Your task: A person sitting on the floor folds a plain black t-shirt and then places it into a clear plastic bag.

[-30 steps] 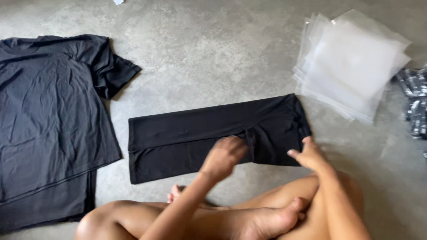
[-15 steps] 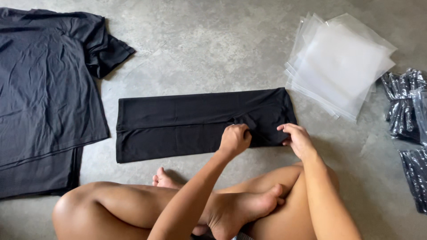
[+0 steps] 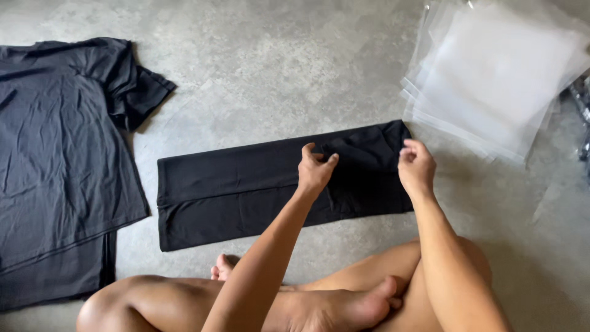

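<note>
A black garment folded into a long strip point(image 3: 239, 190) lies on the concrete floor in front of my crossed legs. My left hand point(image 3: 314, 169) rests on the strip right of its middle, fingers curled and pinching the cloth. My right hand point(image 3: 416, 166) is at the strip's right end, fingers bent over the top edge of the fabric. Whether that hand grips the cloth or only touches it is unclear.
A pile of spread black shirts point(image 3: 55, 160) covers the floor at the left. A stack of clear plastic bags point(image 3: 498, 74) lies at the upper right. Dark packed items point(image 3: 582, 123) show at the right edge. My bare legs and feet point(image 3: 332, 304) fill the bottom.
Both hands moved up the strip from its near edge toward its far edge at the right end. The view has closed in on the garment.
</note>
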